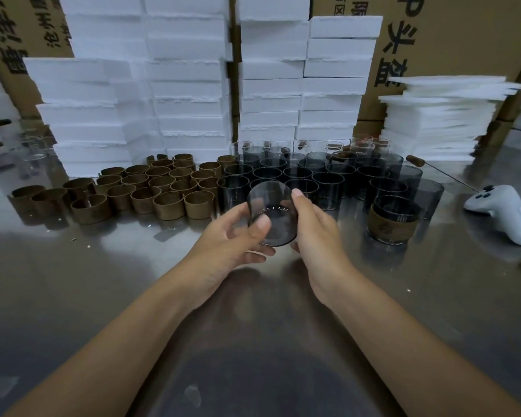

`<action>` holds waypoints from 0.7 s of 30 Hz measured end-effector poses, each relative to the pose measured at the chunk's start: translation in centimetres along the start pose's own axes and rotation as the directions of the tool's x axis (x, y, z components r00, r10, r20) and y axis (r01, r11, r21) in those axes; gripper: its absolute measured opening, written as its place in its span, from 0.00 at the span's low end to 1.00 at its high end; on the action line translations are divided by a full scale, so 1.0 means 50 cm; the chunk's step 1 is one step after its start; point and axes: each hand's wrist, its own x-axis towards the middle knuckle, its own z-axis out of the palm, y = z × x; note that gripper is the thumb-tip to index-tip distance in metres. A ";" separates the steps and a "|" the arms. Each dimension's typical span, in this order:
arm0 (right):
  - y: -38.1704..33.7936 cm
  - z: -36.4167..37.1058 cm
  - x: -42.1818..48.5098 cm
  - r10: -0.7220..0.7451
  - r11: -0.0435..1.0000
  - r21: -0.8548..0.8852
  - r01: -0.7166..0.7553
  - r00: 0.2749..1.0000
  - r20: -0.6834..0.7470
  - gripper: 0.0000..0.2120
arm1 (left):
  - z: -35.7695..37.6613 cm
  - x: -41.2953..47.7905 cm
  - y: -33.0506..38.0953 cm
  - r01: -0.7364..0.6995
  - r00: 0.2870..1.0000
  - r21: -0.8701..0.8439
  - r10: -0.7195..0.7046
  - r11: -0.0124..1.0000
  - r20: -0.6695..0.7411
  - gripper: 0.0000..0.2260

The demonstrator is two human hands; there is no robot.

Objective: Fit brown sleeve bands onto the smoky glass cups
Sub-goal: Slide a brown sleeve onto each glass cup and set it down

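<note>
Both hands grip one smoky glass cup (271, 218) above the steel table (373, 296): left hand (232, 233) and right hand (313, 227) curled round its sides (mouth tipped away). The brown sleeve bands (151, 188) lie far left, nearer the left hand.

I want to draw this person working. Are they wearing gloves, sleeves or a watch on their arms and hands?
No gloves: the left hand and right hand are bare, with short, plain nails. No ring, watch or bracelet shows. The left forearm and right forearm are bare too, and no sleeve shows down to the picture's bottom edge.
</note>
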 end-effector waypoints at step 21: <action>0.019 -0.013 0.009 0.014 0.991 0.131 -0.026 0.996 0.092 0.17 | -0.092 0.045 -0.007 -0.122 0.836 0.368 0.295 0.922 -0.462 0.07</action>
